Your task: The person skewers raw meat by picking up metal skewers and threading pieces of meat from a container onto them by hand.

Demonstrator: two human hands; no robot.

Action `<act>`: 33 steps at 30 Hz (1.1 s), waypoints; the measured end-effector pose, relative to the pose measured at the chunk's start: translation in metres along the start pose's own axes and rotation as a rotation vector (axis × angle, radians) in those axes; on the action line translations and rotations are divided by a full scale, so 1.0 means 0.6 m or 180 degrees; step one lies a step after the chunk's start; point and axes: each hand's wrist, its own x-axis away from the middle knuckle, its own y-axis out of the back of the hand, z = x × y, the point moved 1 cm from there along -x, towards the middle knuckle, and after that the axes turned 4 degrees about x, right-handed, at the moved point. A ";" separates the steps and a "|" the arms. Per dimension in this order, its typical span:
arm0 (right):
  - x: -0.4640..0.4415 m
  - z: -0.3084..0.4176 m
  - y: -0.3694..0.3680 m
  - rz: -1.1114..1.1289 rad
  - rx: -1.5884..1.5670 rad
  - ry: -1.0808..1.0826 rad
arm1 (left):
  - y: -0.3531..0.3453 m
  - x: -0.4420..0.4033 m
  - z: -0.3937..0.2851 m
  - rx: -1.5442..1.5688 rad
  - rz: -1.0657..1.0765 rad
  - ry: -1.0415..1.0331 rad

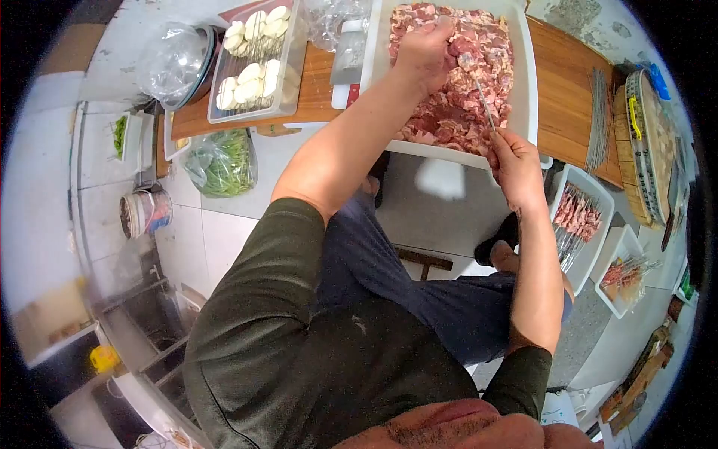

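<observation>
A white tub (523,75) full of cut raw meat (426,112) stands before me on a wooden table. My right hand (514,161), at the tub's near right corner, is closed around the lower end of a thin metal skewer (486,105). The skewer slants up and left over the meat, its upper end by some pieces. Over the tub's upper left part, my left hand (428,58) is curled with its fingers at a piece of meat (458,51) near the skewer's upper end. Its fingertips are partly hidden.
Bare skewers (597,120) lie on the table's right. Below them, a white tray (604,196) holds loaded meat skewers, beside a smaller tray (615,299). At left are a clear container (295,71) of white pieces on skewers, a bag of greens (221,165) and a bucket (142,213).
</observation>
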 end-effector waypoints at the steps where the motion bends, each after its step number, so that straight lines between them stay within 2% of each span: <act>1: 0.000 0.004 -0.002 -0.0008 -0.0003 -0.0037 | 0.001 -0.003 0.002 -0.0061 0.0005 -0.0094; 5: -0.006 -0.004 -0.002 0.0032 -0.0022 -0.0056 | -0.014 0.010 -0.005 -0.0097 -0.0035 -0.0218; 8: -0.002 0.005 -0.006 -0.0051 -0.0199 -0.0163 | 0.016 -0.013 0.010 -0.0163 0.0017 -0.0058; 11: 0.000 0.014 -0.007 0.0015 -0.0473 -0.0265 | 0.007 0.003 0.004 -0.0229 -0.0288 0.0014; 14: -0.004 0.006 -0.003 0.0149 -0.0404 -0.0217 | -0.005 0.013 -0.013 -0.0293 -0.0294 0.0156; 20: 0.002 0.009 -0.003 0.0244 -0.0633 -0.0303 | -0.019 0.023 -0.028 -0.0385 -0.0024 -0.0042; 23: -0.002 -0.001 0.001 0.0176 -0.0564 -0.0238 | -0.031 0.034 -0.039 -0.0620 -0.0038 0.0080; 26: -0.001 -0.005 0.002 0.0116 -0.0486 -0.0081 | -0.008 0.007 -0.015 -0.0456 0.0238 -0.0145; 29: 0.006 0.005 -0.003 0.0047 -0.0799 -0.0141 | -0.019 0.019 -0.027 -0.0109 0.0204 0.0037; 33: 0.005 0.008 -0.006 -0.0066 -0.0729 -0.0123 | -0.040 0.040 -0.045 -0.0326 0.0154 0.0308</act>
